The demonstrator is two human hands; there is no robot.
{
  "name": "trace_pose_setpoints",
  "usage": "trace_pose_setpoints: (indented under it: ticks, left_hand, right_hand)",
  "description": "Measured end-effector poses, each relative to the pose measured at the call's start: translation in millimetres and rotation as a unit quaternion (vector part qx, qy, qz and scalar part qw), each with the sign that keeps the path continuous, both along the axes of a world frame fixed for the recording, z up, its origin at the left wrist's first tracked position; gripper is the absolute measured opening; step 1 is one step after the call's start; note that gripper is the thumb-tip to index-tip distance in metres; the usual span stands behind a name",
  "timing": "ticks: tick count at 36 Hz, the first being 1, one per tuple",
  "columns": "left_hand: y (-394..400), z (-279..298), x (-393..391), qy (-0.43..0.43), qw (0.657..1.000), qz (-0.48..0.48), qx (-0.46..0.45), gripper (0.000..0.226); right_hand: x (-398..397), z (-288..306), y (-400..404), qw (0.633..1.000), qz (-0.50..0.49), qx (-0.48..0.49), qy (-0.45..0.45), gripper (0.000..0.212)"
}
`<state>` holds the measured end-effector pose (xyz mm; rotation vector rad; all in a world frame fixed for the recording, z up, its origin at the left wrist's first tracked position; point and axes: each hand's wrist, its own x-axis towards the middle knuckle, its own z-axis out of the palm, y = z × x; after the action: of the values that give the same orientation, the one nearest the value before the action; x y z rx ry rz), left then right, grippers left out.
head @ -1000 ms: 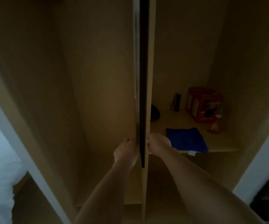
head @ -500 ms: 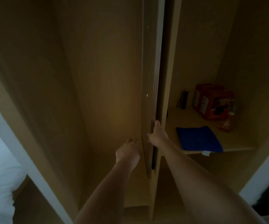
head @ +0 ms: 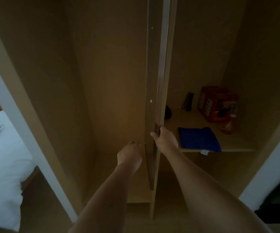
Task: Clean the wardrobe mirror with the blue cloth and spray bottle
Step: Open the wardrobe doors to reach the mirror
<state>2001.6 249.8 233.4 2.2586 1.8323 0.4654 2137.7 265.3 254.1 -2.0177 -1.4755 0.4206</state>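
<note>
Mirror panel [head: 159, 81] swung wider; right hand [head: 165, 140] grips it, blue cloth [head: 198, 139] beside.

Mirror panel [head: 158, 81] seen edge-on, glass hidden; top cropped.

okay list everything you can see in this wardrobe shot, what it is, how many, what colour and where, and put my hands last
mirror panel: one, seen edge-on, pulled out along the centre divider
blue cloth: one, blue, folded flat at the front of the right shelf, white tag over the edge
spray bottle: one, orange-tinted, on the shelf right of the cloth
red box: one, red, at the back of the shelf
small dark object: one, black, upright left of the box; too dim to identify
shelf: one, light wood, right compartment
bed: one, white, far left
left hand: one, fingers curled, beside the panel
right hand: one, grips the panel's edge
</note>
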Motion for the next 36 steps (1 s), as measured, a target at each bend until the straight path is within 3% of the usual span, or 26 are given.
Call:
trace_pose_setpoints:
  ticks: [10,28,36]
  left_hand:
    - [-47.3,2.3,-2.2,0.02,0.999,0.032,0.035,0.029]
    - [-81.9,18.2,-0.8,-0.011,0.998,0.043,0.052,0.022]
    - [-76.7,21.2,-8.3,-0.033,0.996,0.072,0.028,0.02]
  right_hand:
    - [15.9,-6.1,-58.0,1.0,0.016,0.014,0.011,0.024]
    - [65.9,9.1,-115.2,0.992,0.0,0.002,0.123,0.029]
    - [88.0,23.2,-116.9,0.997,-0.053,-0.02,0.046,0.023]
